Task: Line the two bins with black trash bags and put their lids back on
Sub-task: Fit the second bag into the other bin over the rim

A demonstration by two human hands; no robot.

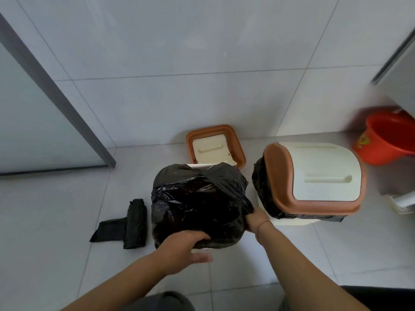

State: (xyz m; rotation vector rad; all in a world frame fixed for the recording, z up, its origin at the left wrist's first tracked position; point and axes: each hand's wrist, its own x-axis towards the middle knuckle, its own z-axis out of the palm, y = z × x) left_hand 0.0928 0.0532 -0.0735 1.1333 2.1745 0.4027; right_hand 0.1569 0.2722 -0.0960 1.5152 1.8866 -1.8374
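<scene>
A black trash bag is spread over the mouth of the left bin, whose cream rim barely shows at the back. My left hand rests on the bag's near edge, fingers partly spread. My right hand pinches the bag's right edge. That bin's brown-and-cream lid lies upside down on the floor behind it, against the wall. The right bin has a black bag hanging out under its fitted lid.
A roll of black trash bags lies on the tiled floor left of the left bin. A red bucket stands at the far right under a cabinet. A glass door with a grey frame is at left.
</scene>
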